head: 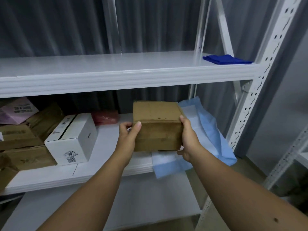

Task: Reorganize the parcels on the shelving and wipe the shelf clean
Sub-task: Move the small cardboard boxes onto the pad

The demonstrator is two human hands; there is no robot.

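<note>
A brown cardboard box (157,125) is held between both hands in front of the middle shelf (106,145). My left hand (128,135) grips its left side, thumb on the front face. My right hand (187,139) grips its right side, fingers curled under the edge. Below and behind the box lies a light blue plastic parcel bag (208,130) at the shelf's right end. A folded dark blue cloth (227,59) lies on the upper shelf (116,77) at the right.
On the middle shelf's left stand a white box (73,140) with a label, several brown parcels (25,147), a pink bag (16,110) and a red parcel (105,117) at the back. White perforated uprights (260,84) frame the right side. A lower shelf (133,205) shows below.
</note>
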